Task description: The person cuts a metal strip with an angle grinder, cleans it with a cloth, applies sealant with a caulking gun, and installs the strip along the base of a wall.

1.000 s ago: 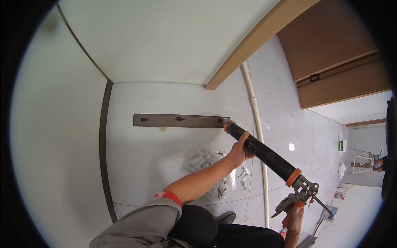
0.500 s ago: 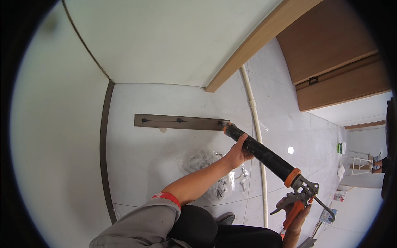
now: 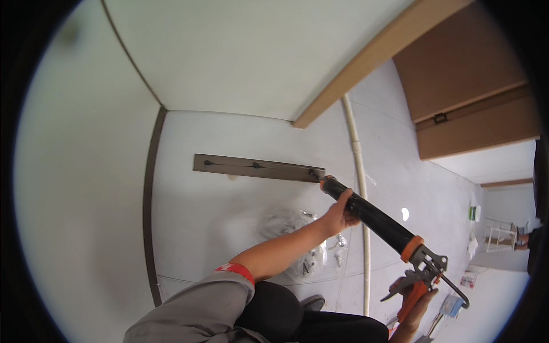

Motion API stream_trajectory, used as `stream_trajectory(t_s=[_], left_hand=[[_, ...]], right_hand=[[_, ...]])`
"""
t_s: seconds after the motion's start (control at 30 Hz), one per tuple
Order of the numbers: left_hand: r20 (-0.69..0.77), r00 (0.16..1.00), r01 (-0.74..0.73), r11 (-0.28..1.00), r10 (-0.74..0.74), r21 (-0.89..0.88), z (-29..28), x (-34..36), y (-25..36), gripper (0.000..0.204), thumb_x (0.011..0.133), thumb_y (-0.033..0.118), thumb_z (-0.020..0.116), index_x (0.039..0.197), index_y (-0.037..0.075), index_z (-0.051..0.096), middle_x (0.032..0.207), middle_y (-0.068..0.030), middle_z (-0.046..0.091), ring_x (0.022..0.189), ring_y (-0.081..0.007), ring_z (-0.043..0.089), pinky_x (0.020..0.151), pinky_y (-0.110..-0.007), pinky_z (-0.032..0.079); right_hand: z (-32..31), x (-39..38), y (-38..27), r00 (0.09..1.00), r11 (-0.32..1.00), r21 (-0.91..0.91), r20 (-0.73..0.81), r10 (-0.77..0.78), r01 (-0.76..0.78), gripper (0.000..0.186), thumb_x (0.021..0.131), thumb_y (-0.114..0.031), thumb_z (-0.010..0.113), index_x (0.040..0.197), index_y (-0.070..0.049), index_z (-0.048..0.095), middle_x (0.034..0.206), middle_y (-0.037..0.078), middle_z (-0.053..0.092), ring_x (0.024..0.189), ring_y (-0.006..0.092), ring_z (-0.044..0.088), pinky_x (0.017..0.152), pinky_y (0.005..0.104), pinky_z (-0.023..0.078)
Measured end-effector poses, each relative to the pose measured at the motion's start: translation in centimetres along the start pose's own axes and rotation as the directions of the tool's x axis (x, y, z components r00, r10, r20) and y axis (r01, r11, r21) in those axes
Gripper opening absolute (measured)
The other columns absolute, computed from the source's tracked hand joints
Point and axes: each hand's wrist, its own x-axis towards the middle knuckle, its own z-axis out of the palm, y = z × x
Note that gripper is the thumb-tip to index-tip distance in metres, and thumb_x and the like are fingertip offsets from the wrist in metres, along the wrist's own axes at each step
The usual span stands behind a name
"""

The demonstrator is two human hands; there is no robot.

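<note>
A black caulking gun point(image 3: 378, 222) with orange collars slants from the lower right up to a flat brown strip point(image 3: 240, 168) on the floor. My left hand point(image 3: 338, 217) is wrapped round the front part of its barrel. At the back end, my right hand point(image 3: 416, 306) grips the orange handle near the grey trigger; some fingers are hidden behind it. The nozzle end is close to the strip's right end, by a dark blob; whether they touch I cannot tell. Two more dark blobs, joined by a thin dark line, lie along the strip to the left.
Under my left forearm lies a clear plastic bag point(image 3: 306, 260) with small things in it. A pale pipe point(image 3: 358, 154) runs along the floor beyond the barrel. White panels stand left and ahead, one with a wooden edge point(image 3: 343, 74). Brown cabinetry point(image 3: 469, 128) is at right.
The whole view has shifted slightly, so things appear a little further right. The nozzle end sits slightly lower against the strip's right end, where a dark blob now shows. Both hands keep their grip.
</note>
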Motion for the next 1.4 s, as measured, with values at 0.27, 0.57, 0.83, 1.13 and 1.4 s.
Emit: stream_trajectory(t_s=[0.27,0.57,0.83,1.13,1.4], left_hand=[[-0.188,0.971,-0.133,0.986,0.149,0.099,2.0,-6.3,2.8,0.062,0.087,0.068,0.064,0.097,0.008,0.066,0.087,-0.0067,0.069,0.081,-0.0211,0.07,0.076,-0.035,0.06],[-0.141,0.964,-0.233,0.971,0.225,-0.046,0.3,-7.6,4.4,0.053,0.092,0.063,0.06,0.101,0.011,0.066,0.089,-0.0049,0.072,0.081,-0.0188,0.072,0.072,-0.033,0.062],[-0.153,0.919,-0.395,0.863,0.364,-0.314,1.2,-6.7,6.7,0.063,0.092,0.066,0.056,0.11,0.006,0.062,0.099,-0.0118,0.072,0.091,-0.0268,0.072,0.081,-0.038,0.062],[-0.099,0.923,-0.369,0.787,0.371,-0.494,0.5,-6.3,8.6,0.052,0.097,0.053,0.056,0.111,0.003,0.058,0.106,-0.0116,0.068,0.1,-0.0282,0.07,0.091,-0.041,0.061],[-0.105,0.966,-0.247,0.963,0.237,-0.105,7.6,-9.0,3.7,0.043,0.092,0.053,0.068,0.103,0.012,0.061,0.097,-0.0065,0.069,0.092,-0.0186,0.068,0.083,-0.034,0.059]], right_hand=[[0.8,0.4,0.2,0.995,0.971,0.227,-0.045,0.086,-0.073,0.107,0.085,-0.09,0.026,0.12,0.006,0.058,0.08,0.016,0.066,0.07,0.0301,0.066,0.064,0.0426,0.055],[3.9,2.1,-4.4,0.983,0.998,-0.043,0.178,0.045,-0.038,0.105,0.088,-0.087,0.015,0.123,0.003,0.057,0.08,0.017,0.067,0.072,0.0295,0.067,0.069,0.0421,0.055],[11.3,8.0,-19.1,0.84,0.87,-0.417,0.543,0.008,0.262,0.078,0.106,-0.059,0.022,0.118,0.008,0.06,0.084,0.019,0.069,0.077,0.029,0.072,0.076,0.0394,0.06],[15.4,9.6,-23.0,0.71,0.688,-0.562,0.698,0.095,0.46,0.074,0.105,-0.059,0.03,0.109,0.007,0.064,0.085,0.017,0.069,0.08,0.0264,0.069,0.077,0.037,0.055],[-4.1,3.6,-7.7,0.978,0.983,0.135,0.189,0.094,-0.121,0.088,0.097,-0.072,0.025,0.123,0.004,0.06,0.093,0.025,0.069,0.084,0.0377,0.069,0.081,0.0507,0.055]])
